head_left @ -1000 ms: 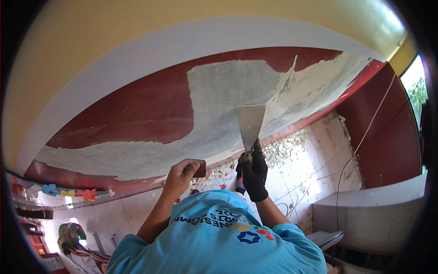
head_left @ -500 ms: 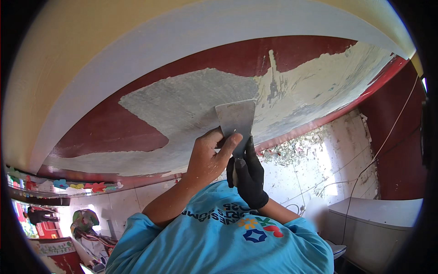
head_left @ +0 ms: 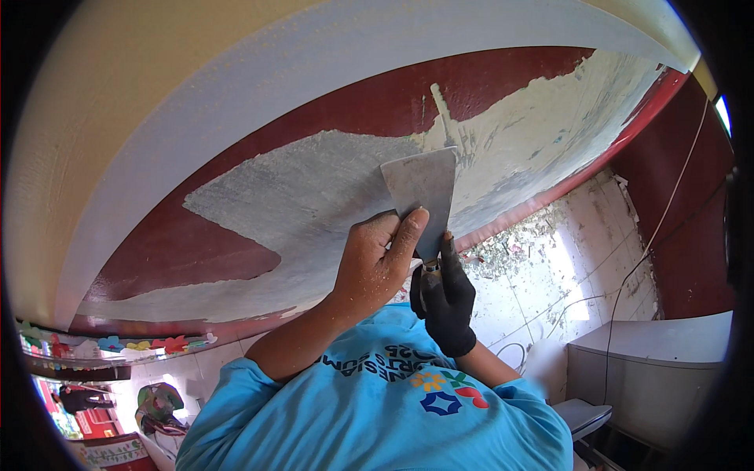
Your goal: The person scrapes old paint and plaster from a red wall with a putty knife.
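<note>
Since the bare left hand (head_left: 373, 255) has bare skin on the blade of the wide, tapered grey steel scraper (head_left: 424, 188), ctr of frame, I'd flag a cut first: if the thumb slid or the tool twisted, an edge or corner could nick it; prob. cause = dust on skin/metal or uneven pull btwn hands. 2nd risk: loose paint chips (head_left: 510, 247) on the white tiled floor (head_left: 565, 271), right of ctr, could cost footing.

Pose: L forearm rises from lower left, angled right; thumb flat on near face, fingers tucked behind, so blade's pinched. R forearm from lower right; black-gloved right hand (head_left: 446, 302) wrapped round handle, one finger up along blade base. Blade overlaps the stripped grey patch on the dark-red wall (head_left: 184, 251); can't confirm contact from my feed.
</note>
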Demonstrator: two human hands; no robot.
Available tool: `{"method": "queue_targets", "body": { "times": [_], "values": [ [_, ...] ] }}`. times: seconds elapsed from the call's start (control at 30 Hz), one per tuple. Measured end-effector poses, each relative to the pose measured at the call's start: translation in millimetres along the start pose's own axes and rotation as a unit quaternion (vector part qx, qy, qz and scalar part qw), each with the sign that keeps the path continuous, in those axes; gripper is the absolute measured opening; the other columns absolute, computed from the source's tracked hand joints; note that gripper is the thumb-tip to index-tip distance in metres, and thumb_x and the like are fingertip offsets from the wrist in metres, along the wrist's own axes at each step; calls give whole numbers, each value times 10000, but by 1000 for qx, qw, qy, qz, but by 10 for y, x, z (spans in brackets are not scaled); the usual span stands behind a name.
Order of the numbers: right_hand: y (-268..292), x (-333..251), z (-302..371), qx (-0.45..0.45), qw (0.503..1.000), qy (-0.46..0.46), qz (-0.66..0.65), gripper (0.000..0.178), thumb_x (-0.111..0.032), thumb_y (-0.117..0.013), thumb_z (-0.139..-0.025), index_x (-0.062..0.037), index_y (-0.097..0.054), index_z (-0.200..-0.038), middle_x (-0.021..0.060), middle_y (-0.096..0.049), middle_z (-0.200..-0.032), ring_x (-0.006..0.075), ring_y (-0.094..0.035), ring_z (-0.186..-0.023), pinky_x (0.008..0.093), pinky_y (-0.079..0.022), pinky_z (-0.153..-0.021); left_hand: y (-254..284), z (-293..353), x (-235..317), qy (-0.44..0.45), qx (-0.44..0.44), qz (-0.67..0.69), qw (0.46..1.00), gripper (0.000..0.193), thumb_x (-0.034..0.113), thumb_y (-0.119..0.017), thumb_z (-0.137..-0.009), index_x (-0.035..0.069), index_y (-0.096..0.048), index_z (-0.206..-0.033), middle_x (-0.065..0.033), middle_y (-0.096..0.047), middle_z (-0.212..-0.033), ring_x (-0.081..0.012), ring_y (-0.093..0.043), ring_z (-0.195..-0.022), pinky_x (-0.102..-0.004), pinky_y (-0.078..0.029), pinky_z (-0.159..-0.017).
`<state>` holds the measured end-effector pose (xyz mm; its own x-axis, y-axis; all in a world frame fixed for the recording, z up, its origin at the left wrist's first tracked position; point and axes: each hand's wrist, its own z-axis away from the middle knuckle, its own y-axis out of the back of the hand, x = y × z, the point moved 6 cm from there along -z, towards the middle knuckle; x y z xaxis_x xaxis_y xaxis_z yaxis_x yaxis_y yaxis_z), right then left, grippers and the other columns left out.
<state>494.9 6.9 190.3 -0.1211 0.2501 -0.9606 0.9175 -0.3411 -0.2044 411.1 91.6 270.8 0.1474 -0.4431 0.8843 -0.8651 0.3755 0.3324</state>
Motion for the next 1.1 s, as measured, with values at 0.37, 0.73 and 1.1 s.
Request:
{"method": "queue_targets", "body": {
  "times": [0.37, 0.73, 1.1],
  "values": [
    [111, -203, -28, -14, 995, -7, 96, 516, -73, -402, -911, -33, -251, -1402, 1, -472, -617, 51, -424, -470, 204, -385, -444, -80, -69, 5, 16, 22, 111, 993, 384, 231, -522, -929, -5, -515, -626, -4, -426, -460, -23, -370, -443, -256, -255, -388],
    [60, -403, -122, 8, 996, -29, 87, 526, -96, -421, -918, -14, -234, -1403, 4, -471, -579, 47, -417, -448, 203, -370, -422, 25, -224, 202, -12, 21, 21, 999, 394, 205, -539, -917, -2, -502, -583, -47, -449, -425, -52, -390, -371, -275, -230, -349],
    [-36, -399, -49, 22, 995, -53, 83, 489, -81, -395, -929, -37, -265, -1399, -7, -457, -559, 42, -409, -434, 201, -361, -416, 90, -200, 208, 4, 17, 16, 1000, 428, 234, -553, -910, -7, -505, -561, -45, -400, -405, -53, -351, -395, -284, -242, -367]
  ]
}}
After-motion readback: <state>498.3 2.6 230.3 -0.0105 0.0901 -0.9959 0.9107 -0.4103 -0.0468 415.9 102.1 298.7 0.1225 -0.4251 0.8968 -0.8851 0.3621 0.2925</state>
